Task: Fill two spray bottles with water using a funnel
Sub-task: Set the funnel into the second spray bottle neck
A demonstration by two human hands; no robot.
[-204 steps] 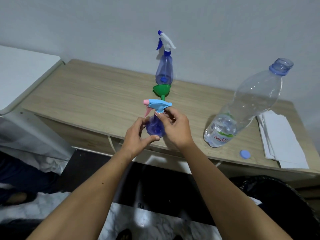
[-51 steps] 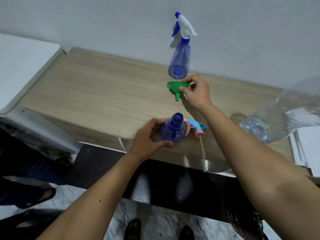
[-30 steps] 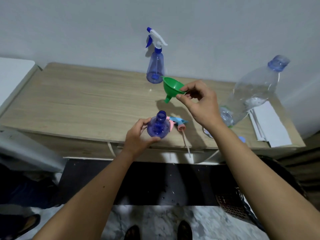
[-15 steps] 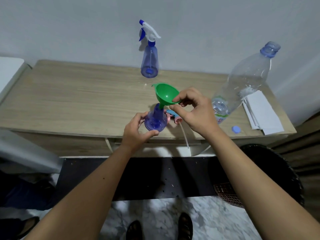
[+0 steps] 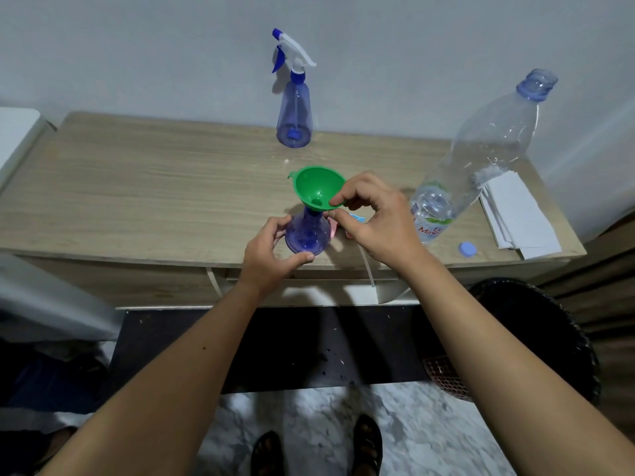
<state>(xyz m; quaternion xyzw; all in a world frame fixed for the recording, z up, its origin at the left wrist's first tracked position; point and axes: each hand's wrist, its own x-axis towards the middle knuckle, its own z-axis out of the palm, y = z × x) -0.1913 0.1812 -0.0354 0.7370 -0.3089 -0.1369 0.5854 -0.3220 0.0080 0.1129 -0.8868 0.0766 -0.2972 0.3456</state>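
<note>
At six o'clock on the tabletop (image 5: 137, 207): left hand (image 5: 266, 250) grip curled around open spray bottle (image 5: 307, 231), probably light, slick, tippy. Just beyond: right hand (image 5: 376, 219) grip pinching funnel (image 5: 318, 188) rim, spout in neck. At three: water bottle (image 5: 481, 152), best taken mid-body.

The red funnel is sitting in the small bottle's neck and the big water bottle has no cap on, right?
Not quite: the funnel is green, not red, as the head view shows. It does sit in the small bottle, and the big water bottle is uncapped.
</note>
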